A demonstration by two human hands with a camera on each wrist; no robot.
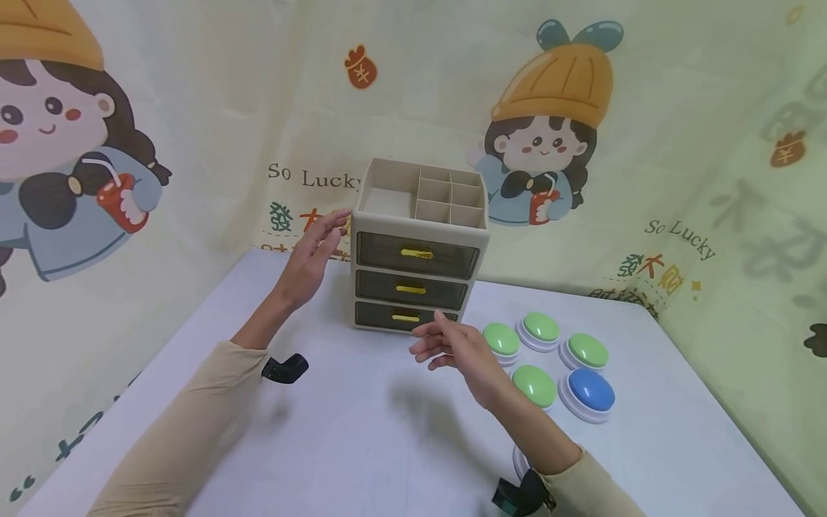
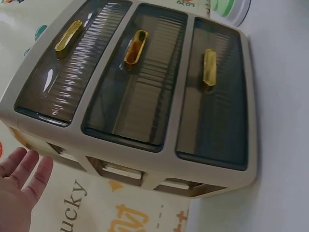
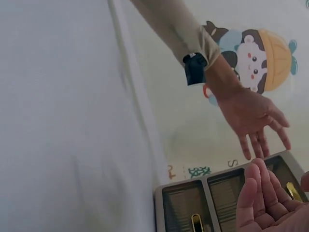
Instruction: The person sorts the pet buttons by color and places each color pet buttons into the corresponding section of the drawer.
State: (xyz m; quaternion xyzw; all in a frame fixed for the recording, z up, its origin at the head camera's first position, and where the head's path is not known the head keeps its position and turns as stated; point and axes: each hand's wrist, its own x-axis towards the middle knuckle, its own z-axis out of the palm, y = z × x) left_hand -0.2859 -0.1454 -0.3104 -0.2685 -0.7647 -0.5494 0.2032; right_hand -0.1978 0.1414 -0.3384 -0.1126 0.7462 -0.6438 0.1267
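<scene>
A beige desktop organizer stands on the white table, with three dark see-through drawers, all closed, and yellow handles. Its open top has one large compartment and several small ones. My left hand is at the organizer's upper left side, fingers extended and fingertips right at the edge; in the left wrist view these fingers appear beside the slotted side wall. My right hand hovers in front of the bottom drawer, fingers loosely bent and holding nothing. The right wrist view shows its palm overlapping the drawer fronts.
Right of the organizer sit several round push buttons on white bases, green ones and a blue one. Another white base is partly hidden under my right forearm. A printed cloth hangs behind and beside the table.
</scene>
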